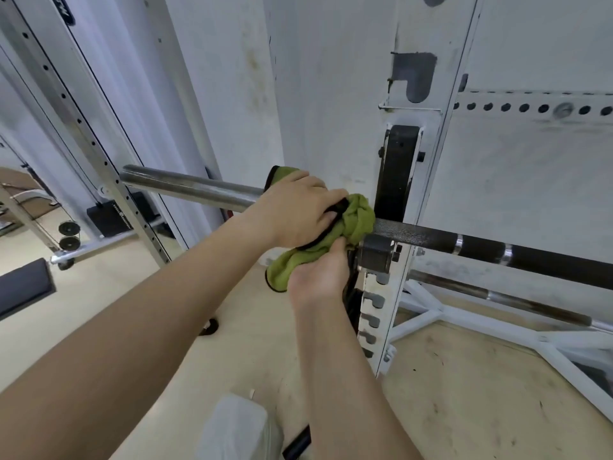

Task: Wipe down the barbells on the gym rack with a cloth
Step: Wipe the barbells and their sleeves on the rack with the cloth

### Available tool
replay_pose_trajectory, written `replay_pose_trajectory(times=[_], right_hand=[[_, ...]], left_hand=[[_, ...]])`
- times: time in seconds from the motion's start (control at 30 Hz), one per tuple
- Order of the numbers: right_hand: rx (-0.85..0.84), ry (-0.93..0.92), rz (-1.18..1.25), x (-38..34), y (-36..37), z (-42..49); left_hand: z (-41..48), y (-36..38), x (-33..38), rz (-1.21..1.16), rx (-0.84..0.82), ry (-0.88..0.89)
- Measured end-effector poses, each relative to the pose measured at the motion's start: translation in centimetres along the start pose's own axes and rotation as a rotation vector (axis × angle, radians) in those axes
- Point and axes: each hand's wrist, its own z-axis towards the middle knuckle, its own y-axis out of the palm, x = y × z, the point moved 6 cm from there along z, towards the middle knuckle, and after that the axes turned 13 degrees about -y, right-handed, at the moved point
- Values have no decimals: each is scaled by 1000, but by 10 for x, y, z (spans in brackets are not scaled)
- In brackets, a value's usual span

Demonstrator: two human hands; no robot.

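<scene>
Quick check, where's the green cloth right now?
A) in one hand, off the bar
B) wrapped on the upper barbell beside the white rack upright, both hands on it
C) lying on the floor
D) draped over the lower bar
B: the green cloth is bunched around the upper barbell next to the rack upright, with the left hand on top and the right hand gripping below.

The white gym rack (pixel 428 94) is carrying a barbell (pixel 431 232) on a hook at its notched upright (pixel 376 303), the bar's chrome sleeve sticking out to the left of that upright and its dark knurled shaft running off to the right. A second barbell (pixel 497 295) is lying lower, to the right of the upright, behind the first. The rack's white base frame (pixel 428 315) is sitting on the beige floor (pixel 464 376), spreading to the right of the upright.
</scene>
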Motion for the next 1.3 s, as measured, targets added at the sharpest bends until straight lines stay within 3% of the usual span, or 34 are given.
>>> replay_pose_trajectory(times=[0.13, 0.23, 0.33, 0.5, 0.57, 0.67, 0.8, 0.87, 0.97, 1.03, 1.1, 1.17, 1.23, 1.3], right_hand=[[-43, -89, -184, -10, -2, -27], [-98, -183, -506, -33, -2, -54], [-236, -321, -679, -76, 2, -72], [-401, -638, -898, -182, 29, -77], [-419, -784, -1007, -227, 45, -63], [-431, -956, -1494, -287, 63, -28], [-357, -968, -2425, -345, 38, 22], [-313, -959, -2598, -369, 19, 38], [-196, -825, -2614, -412, -9, 52], [-190, -915, -2627, -425, -15, 46], [-478, -1129, -2580, -410, -11, 29], [-859, -1031, -2538, -379, -14, 19], [-972, -998, -2676, -364, -22, 19], [-979, -1211, -2767, -367, -29, 18]], left_hand=[[-24, -12, 2, -82, 197, 38], [-36, -24, -4, -181, 253, -119], [-34, -39, 7, -207, 307, -205], [-17, -68, 40, -786, 474, -464], [-6, -76, 67, -715, 493, -447], [11, -68, 113, -305, 389, -362], [27, -60, 149, -309, 295, -282], [34, -48, 170, -344, 167, -189], [42, -24, 216, -230, -125, -35], [45, -21, 240, -179, -100, 18], [44, -21, 251, -164, -9, 77], [43, -17, 240, -192, 43, 74], [45, -12, 221, -201, 68, 13], [49, -8, 224, -108, 70, 22]])
